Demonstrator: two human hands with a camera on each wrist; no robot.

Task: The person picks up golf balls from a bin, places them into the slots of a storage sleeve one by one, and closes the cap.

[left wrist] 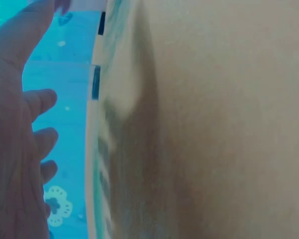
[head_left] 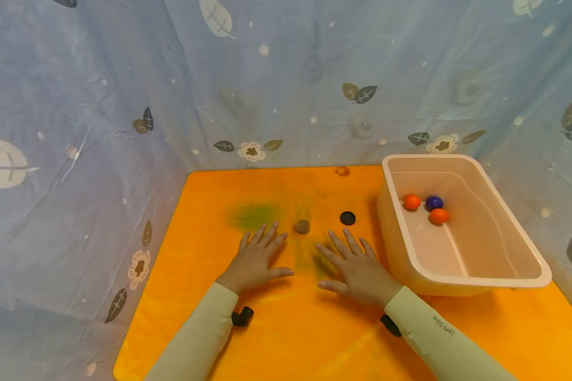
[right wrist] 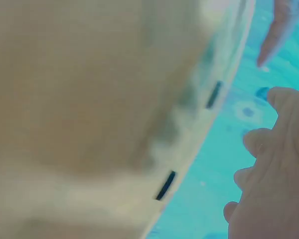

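Observation:
My left hand (head_left: 255, 259) is palm down over the orange table (head_left: 276, 338), fingers straight and spread, holding nothing. The right hand (head_left: 362, 272) mirrors it on the other side, fingers also spread and with nothing in them. In the left wrist view the left hand (left wrist: 12, 139) stands apart from the table surface; the right wrist view shows a similar gap beside the right hand (right wrist: 279, 164). Just beyond the right fingertips lies a flat black disc (head_left: 348, 218). A dim brownish round spot (head_left: 302, 227) lies between the hands' fingertips; whether it is a disc or a mark I cannot tell.
A pale pink plastic bin (head_left: 476, 282) stands right of the right hand. Inside it are two orange balls (head_left: 412, 202) and a dark blue ball (head_left: 434, 202). Green stains (head_left: 255, 216) mark the table. A leaf-patterned blue curtain (head_left: 286, 79) encloses the back and sides.

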